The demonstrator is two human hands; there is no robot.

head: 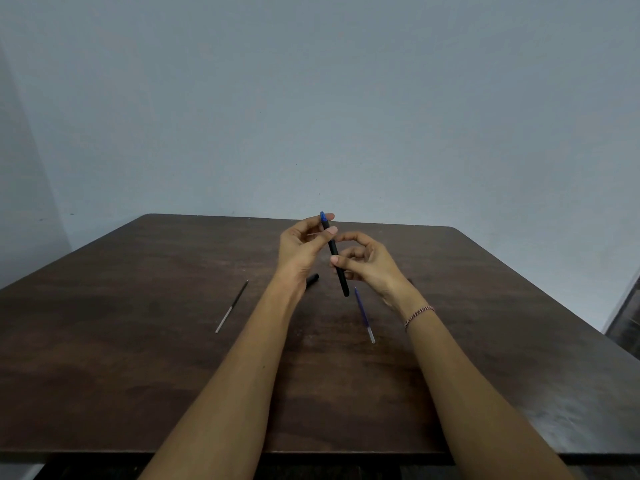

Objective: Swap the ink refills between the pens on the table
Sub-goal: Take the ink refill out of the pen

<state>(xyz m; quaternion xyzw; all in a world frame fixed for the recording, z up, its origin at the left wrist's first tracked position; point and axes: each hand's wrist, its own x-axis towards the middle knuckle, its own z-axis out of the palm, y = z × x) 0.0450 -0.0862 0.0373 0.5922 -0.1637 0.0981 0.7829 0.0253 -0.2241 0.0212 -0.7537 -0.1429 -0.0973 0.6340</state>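
Above the middle of the table, my left hand pinches the upper part of a black pen barrel with a blue end piece, held tilted. My right hand holds the same barrel lower down, thumb against it and fingers curled. A blue refill lies on the table below my right hand. A black refill lies to the left, apart from both hands. Another black pen part shows partly behind my left wrist.
The dark brown wooden table reaches a pale grey wall at the back. Its front edge runs along the bottom of the view. A dark object stands off the table at the far right.
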